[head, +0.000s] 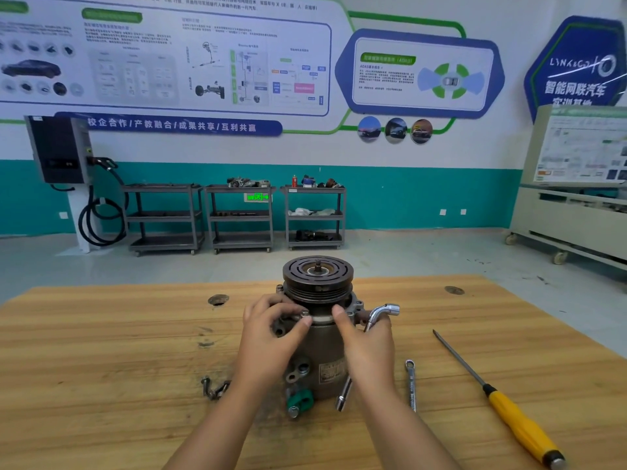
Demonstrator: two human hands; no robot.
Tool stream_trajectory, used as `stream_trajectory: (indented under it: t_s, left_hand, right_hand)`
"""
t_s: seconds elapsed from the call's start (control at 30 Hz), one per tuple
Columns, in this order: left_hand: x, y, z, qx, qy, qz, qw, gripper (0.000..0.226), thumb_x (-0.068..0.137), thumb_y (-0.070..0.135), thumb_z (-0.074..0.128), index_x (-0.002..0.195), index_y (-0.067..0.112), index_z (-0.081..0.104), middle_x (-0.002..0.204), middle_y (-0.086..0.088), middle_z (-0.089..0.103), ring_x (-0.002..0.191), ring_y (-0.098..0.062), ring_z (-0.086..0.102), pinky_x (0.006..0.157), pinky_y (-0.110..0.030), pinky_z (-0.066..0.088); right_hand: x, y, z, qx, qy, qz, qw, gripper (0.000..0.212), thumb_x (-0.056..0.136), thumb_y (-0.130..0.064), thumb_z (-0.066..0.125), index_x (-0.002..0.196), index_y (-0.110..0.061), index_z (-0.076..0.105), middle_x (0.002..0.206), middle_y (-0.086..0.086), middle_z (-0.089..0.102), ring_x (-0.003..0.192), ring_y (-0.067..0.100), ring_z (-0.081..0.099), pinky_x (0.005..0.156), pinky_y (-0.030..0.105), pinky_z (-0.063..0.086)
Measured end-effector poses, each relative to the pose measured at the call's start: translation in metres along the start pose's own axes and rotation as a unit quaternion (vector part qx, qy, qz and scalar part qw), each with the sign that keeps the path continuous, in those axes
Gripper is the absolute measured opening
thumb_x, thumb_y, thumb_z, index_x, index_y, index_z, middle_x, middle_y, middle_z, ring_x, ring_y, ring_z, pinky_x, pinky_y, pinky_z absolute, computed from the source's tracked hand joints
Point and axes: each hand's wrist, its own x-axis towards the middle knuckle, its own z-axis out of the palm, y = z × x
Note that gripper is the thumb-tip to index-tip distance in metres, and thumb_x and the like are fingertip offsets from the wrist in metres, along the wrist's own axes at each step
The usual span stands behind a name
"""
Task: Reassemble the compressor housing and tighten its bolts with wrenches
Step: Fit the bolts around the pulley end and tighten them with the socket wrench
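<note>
The compressor (320,361) stands upright on the wooden bench (101,351), its dark pulley (318,276) on top. My left hand (271,334) rests on the housing flange and pinches a bolt (304,313) at the front of the flange. My right hand (368,340) grips a chrome L-shaped socket wrench (381,313) against the right side of the housing, with the thumb touching the flange. The wrench's long end (343,396) sticks out below my wrist.
Loose bolts (213,388) lie left of the compressor base. A small ring spanner (411,385) and a yellow-handled screwdriver (515,422) lie to the right. Two holes (217,300) (454,290) sit in the bench top. Trolleys (239,215) stand at the far wall.
</note>
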Motion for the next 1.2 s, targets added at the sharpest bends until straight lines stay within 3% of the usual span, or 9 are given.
stream_trajectory:
  t_s: [0.1, 0.23, 0.33, 0.5, 0.73, 0.93, 1.2]
  left_hand:
    - [-0.002, -0.004, 0.002, -0.019, 0.005, -0.003, 1.0, 0.016, 0.077, 0.025, 0.074, 0.079, 0.037, 0.063, 0.097, 0.025, 0.054, 0.106, 0.011, 0.038, 0.079, 0.005, 0.028]
    - [-0.004, -0.008, 0.005, -0.039, 0.014, -0.011, 0.999, 0.017, 0.076, 0.024, 0.075, 0.078, 0.037, 0.064, 0.1, 0.024, 0.054, 0.105, 0.015, 0.039, 0.078, 0.006, 0.029]
    - [-0.004, -0.009, 0.008, -0.05, 0.028, -0.009, 0.998, 0.018, 0.075, 0.022, 0.075, 0.077, 0.036, 0.064, 0.1, 0.02, 0.055, 0.104, 0.015, 0.039, 0.077, 0.006, 0.029]
    - [-0.006, -0.011, 0.011, -0.054, 0.04, -0.007, 0.998, 0.019, 0.074, 0.025, 0.075, 0.077, 0.039, 0.063, 0.101, 0.03, 0.054, 0.107, 0.015, 0.038, 0.078, 0.005, 0.029]
    - [-0.006, -0.015, 0.016, -0.066, 0.056, 0.003, 0.996, 0.02, 0.073, 0.024, 0.076, 0.075, 0.04, 0.064, 0.102, 0.037, 0.051, 0.107, 0.012, 0.04, 0.078, 0.004, 0.03]
    - [-0.004, -0.015, 0.015, -0.056, 0.062, 0.021, 0.996, 0.025, 0.072, 0.023, 0.077, 0.074, 0.042, 0.062, 0.101, 0.032, 0.055, 0.106, 0.009, 0.041, 0.079, 0.002, 0.031]
    - [-0.004, -0.013, 0.014, -0.053, 0.057, 0.02, 0.997, 0.02, 0.073, 0.024, 0.076, 0.078, 0.038, 0.063, 0.101, 0.027, 0.055, 0.105, 0.006, 0.042, 0.081, 0.0, 0.031]
  right_hand:
    - [0.006, -0.014, -0.016, 0.004, -0.06, -0.034, 0.998, 0.035, 0.094, -0.047, 0.042, 0.108, -0.015, 0.049, 0.082, -0.007, 0.053, 0.076, 0.014, 0.052, 0.067, 0.03, 0.041]
    - [0.015, -0.055, -0.031, 0.026, -0.174, -0.092, 0.98, 0.028, 0.101, -0.029, 0.029, 0.087, -0.018, 0.051, 0.058, -0.006, 0.038, 0.044, 0.003, 0.036, 0.042, 0.016, 0.033]
    - [0.017, -0.078, -0.032, 0.018, -0.232, -0.17, 0.958, 0.027, 0.101, -0.022, 0.03, 0.089, -0.02, 0.054, 0.06, -0.008, 0.045, 0.05, 0.005, 0.044, 0.046, 0.014, 0.037]
    - [0.026, -0.101, -0.015, 0.126, -0.331, -0.248, 0.902, 0.026, 0.101, -0.015, 0.03, 0.095, -0.016, 0.055, 0.066, -0.01, 0.055, 0.059, 0.007, 0.055, 0.048, 0.015, 0.037]
    - [0.047, -0.097, 0.018, 0.157, -0.375, -0.29, 0.866, 0.024, 0.1, -0.012, 0.032, 0.094, -0.015, 0.055, 0.063, -0.006, 0.057, 0.055, 0.009, 0.054, 0.048, 0.014, 0.038]
    - [0.057, -0.082, 0.027, 0.187, -0.41, -0.256, 0.855, 0.019, 0.097, -0.018, 0.037, 0.09, -0.014, 0.054, 0.062, -0.004, 0.059, 0.054, 0.012, 0.057, 0.05, 0.016, 0.043]
    - [0.057, -0.073, 0.027, 0.191, -0.41, -0.279, 0.847, 0.018, 0.094, -0.025, 0.039, 0.088, -0.021, 0.056, 0.065, -0.005, 0.061, 0.058, 0.012, 0.059, 0.053, 0.019, 0.043]
